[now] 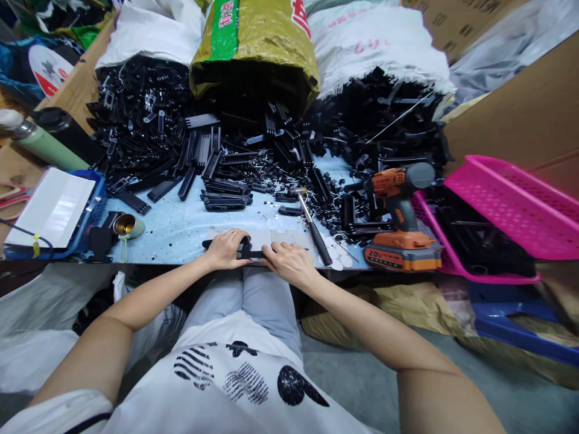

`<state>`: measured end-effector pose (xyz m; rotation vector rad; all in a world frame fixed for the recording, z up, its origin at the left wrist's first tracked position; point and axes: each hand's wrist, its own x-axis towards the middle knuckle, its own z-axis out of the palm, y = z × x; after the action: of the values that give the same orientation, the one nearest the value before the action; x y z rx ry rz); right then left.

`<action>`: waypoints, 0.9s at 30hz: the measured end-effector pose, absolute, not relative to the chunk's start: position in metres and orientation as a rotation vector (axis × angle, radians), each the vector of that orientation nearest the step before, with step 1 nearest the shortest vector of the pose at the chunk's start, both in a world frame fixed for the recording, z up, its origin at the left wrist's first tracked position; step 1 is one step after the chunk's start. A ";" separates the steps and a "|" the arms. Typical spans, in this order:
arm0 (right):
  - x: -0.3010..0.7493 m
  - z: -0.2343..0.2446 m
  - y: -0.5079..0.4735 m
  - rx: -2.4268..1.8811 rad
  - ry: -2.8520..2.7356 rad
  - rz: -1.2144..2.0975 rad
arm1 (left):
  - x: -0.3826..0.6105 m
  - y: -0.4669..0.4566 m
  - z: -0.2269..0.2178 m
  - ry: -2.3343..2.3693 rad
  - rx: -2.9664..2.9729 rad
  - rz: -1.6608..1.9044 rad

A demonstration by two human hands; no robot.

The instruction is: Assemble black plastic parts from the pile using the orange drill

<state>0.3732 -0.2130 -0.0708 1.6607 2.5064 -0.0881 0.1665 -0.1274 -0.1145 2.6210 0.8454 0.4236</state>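
Observation:
At the front edge of the table, my left hand [227, 248] is closed around black plastic pieces, one of which stands up beside the fingers. A flat black plastic part [254, 254] spans the gap between my two hands. The fingers of my right hand [288, 260] curl over its other end. Under both hands lies a pale grey board [289, 239]. A hammer [314, 228] with a black handle lies just right of my right hand, its head pointing away from me. The fingers hide much of the held pieces.
An orange cordless drill [400, 211] stands to the right, before a pink basket [497, 274]. Heaps of black parts [145, 114] spill from sacks [257, 36] at the back. Loose screws [266, 172] lie mid-table. A small cup [129, 226] and blue basket [97, 199] are left.

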 end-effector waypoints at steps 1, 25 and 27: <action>0.372 -0.069 -0.213 1.659 2.520 -0.075 | 0.165 -0.127 -0.115 0.843 2.614 0.441; 0.418 -0.114 -0.186 1.522 2.787 -0.125 | 0.201 -0.103 -0.109 0.724 2.678 0.208; 0.425 -0.128 -0.190 1.575 2.832 -0.157 | 0.233 -0.075 -0.105 0.774 2.724 0.245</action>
<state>0.4248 -0.1904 -0.1280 1.5751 2.8318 -0.1568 0.2332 -0.0750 -0.1047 2.7244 0.7735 0.2445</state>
